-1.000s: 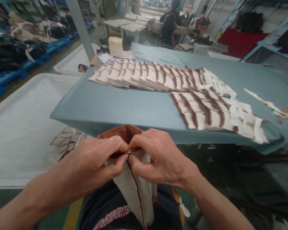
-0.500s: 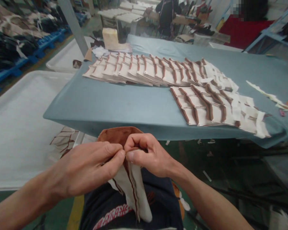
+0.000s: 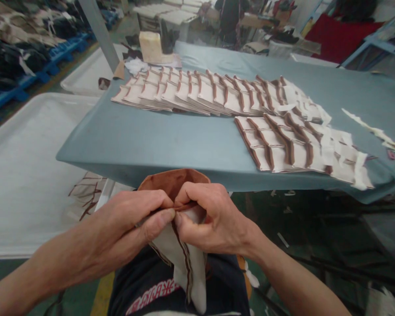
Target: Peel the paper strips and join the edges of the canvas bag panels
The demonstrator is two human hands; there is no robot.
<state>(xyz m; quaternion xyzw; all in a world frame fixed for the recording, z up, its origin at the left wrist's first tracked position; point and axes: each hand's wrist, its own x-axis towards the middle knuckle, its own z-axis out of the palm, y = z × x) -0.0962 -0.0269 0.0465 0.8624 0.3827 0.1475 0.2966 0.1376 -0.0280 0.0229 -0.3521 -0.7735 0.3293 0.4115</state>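
Observation:
Close to my body I hold a sewn fabric piece (image 3: 192, 270), off-white with dark brown seam edges and a rust-brown panel (image 3: 176, 181) at its far end. My left hand (image 3: 141, 224) pinches its upper seam between thumb and fingers. Right beside it, my right hand (image 3: 210, 217) grips the same seam, thumb and bent forefinger pressed together. Both sets of fingertips nearly touch. The off-white part hangs down over my dark clothing (image 3: 151, 285), and the spot under my fingertips is hidden.
A table with a blue-grey cover (image 3: 145, 140) stands ahead. On it lie a long row of overlapping off-white pieces (image 3: 204, 94) and a shorter stack (image 3: 279, 147). White bins (image 3: 29, 175) stand at left. A person (image 3: 228, 22) is in the background.
My right hand has turned slightly, its fingers curling further round the seam. The rust-brown panel has opened wider and shows more between my hands. Both hands still hold the piece.

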